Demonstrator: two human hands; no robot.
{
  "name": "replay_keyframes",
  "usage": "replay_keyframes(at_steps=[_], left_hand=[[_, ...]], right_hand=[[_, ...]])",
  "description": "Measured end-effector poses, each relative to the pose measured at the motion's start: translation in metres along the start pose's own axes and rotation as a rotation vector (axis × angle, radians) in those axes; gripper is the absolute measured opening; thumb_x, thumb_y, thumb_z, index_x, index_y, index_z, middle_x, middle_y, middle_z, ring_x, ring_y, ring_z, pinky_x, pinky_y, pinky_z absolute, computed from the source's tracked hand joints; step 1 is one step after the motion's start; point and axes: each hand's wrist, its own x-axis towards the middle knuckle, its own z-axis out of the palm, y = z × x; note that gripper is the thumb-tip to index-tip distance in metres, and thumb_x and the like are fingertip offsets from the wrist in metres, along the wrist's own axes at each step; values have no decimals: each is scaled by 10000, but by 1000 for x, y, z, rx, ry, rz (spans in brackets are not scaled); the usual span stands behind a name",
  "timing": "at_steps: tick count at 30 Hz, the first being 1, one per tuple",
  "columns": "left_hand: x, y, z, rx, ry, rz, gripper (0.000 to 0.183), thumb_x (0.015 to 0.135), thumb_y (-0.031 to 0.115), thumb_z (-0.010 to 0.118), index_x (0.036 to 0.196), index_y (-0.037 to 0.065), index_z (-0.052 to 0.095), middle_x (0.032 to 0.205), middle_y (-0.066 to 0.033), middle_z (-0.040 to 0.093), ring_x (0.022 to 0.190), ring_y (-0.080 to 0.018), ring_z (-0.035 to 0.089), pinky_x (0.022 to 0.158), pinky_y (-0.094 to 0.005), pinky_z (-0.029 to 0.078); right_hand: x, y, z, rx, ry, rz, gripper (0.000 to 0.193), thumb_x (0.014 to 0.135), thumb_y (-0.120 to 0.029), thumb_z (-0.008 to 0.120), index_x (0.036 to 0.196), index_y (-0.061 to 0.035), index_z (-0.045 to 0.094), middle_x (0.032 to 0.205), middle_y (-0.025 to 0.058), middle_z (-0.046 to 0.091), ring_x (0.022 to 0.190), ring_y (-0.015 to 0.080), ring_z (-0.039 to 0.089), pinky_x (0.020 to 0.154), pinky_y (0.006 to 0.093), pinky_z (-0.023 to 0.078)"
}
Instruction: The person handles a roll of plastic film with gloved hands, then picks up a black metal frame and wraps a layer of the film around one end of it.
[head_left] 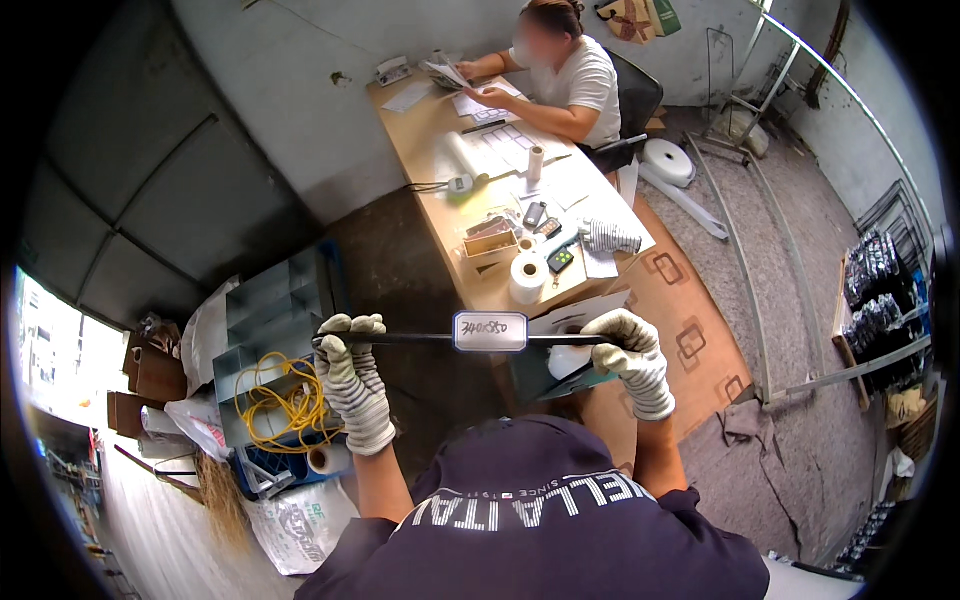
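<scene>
So the black bar (400,339) is right in the middle of your view, running roughly level from 9 to 3 o'clock, with a blue-rimmed white label (490,332) hiding its midsection. Your left hand (357,385), in a pale knit glove, is gripping the bar at 9, fingers curled over it. Your right hand (637,365), gloved the same way, is grasping it at 3. Both ends mostly get lost in your gloves, so I can't make out exactly where the bar stops.

Just past it there's a grey-green box (535,375), partly covered by the bar and your right hand; the white stuff in it is hard to read. At 1 o'clock a white roll (528,280) stands on the wooden table (408,137), and a striped glove (612,237) lies at 2. Some of the small clutter there is too tiny to tell apart. Between 12 and 1 a seated co-worker (592,90) holds papers, legs out of sight.

At 8 you've got a tangled yellow cable (285,405), then a printed white bag (300,525) between 7 and 8, partly tucked behind your dark clothing (540,545), which is itself cut off by the lower edge. The dark bundles (872,290) at 3 are a blur of shapes.
</scene>
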Motion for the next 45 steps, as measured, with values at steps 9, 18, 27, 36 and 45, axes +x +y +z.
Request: replay_keyframes(at_steps=[9,18,27,36,45], left_hand=[[-4,4,3,90,-50,67,365,804,291,650,1016,11,550,867,-150,645,792,-260,642,829,-354,499],[-8,-2,-5,73,0,60,354,816,293,636,999,0,559,866,-108,622,752,-244,649,728,-293,532],[-24,-14,11,132,-133,-122,277,836,223,623,1042,49,558,952,-67,615,878,-204,628,768,-265,512],[-26,-22,13,108,-132,-185,227,848,178,609,1036,53,585,987,-52,619,886,-104,585,820,-221,465],[-26,-34,17,222,-105,-195,245,837,139,626,1054,32,584,1017,-56,624,894,-100,570,817,-235,435]], right_hand=[[-5,-3,5,65,-34,89,153,659,-33,695,794,-13,629,692,11,622,555,35,515,504,169,406],[-11,4,2,157,-11,35,169,636,-16,688,790,5,623,714,41,635,603,68,557,552,186,447],[-12,3,18,149,2,4,139,636,1,681,765,19,633,679,38,624,591,61,547,548,180,438],[-8,1,19,155,-4,34,100,652,5,674,742,10,630,634,25,609,534,49,520,502,176,415],[-1,23,16,176,119,-50,79,709,-8,636,771,30,606,587,49,588,472,80,516,456,189,398]])
